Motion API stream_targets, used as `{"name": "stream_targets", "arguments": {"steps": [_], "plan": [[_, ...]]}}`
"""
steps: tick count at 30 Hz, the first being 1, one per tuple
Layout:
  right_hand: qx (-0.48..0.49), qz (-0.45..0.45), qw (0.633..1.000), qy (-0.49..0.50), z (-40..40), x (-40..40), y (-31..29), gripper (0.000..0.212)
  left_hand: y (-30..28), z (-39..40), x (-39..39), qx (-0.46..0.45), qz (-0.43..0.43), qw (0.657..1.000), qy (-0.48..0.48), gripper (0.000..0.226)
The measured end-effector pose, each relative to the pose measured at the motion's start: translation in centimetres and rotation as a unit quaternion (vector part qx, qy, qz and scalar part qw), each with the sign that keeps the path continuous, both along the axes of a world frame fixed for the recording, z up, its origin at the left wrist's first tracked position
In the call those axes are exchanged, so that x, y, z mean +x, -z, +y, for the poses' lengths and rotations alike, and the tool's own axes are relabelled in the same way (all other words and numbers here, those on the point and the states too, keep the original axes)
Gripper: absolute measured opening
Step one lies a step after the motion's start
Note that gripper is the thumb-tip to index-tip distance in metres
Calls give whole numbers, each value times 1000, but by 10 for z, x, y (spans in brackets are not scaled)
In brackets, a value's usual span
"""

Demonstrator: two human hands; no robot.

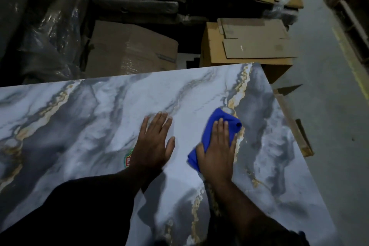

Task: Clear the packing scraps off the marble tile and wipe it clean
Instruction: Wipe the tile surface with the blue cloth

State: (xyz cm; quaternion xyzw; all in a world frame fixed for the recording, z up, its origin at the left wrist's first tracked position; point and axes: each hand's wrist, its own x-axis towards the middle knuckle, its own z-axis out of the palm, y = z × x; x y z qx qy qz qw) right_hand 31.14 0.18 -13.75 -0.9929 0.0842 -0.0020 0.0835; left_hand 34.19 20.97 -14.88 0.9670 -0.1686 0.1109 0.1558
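Marble tile (103,118) lay flat and broad across the lower view, white-grey with gold veining, its far edge close to stacked cardboard boxes (245,44). No packing scraps showed on its surface, so clearing looked done and wiping was the step in hand. Right hand (217,152) pressed flat on a bunched blue cloth (223,126), fingers straight, thumb lying along the cloth's left edge; it was pushing, not clenching. Left hand (155,142) rested palm-down on bare tile just beside it, fingers spread and straight, holding nothing, likely as a brace. A small red-and-green sticker (127,159) peeked out from under the left wrist. To wipe well, I judged: keep the palm flat, overlap the strokes, move the bracing hand so its patch gets wiped, work toward the edges.
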Motion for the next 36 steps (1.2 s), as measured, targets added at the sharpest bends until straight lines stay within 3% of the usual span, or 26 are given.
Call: {"name": "stream_targets", "arguments": {"steps": [10,14,17,25,29,31,36], "plan": [[-3,26,998,56,19,174,-6,86,-3,-1,0,-18,13,1000,-9,61],[-4,20,1000,0,27,207,-5,84,-3,-2,-1,-29,-7,1000,-7,61],[6,17,993,-116,36,214,-6,81,-3,-1,-1,-55,0,998,-7,69],[12,-14,895,-445,80,155,-3,64,-4,2,-1,-104,-24,994,-14,72],[0,-44,858,-512,78,101,2,66,-8,3,-4,-130,-65,989,-16,66],[-1,-63,863,-501,73,75,3,64,-11,3,-7,-139,-68,988,2,64],[85,-40,923,-374,58,2,-1,71,-17,7,-13,-142,-24,990,0,61]]}}
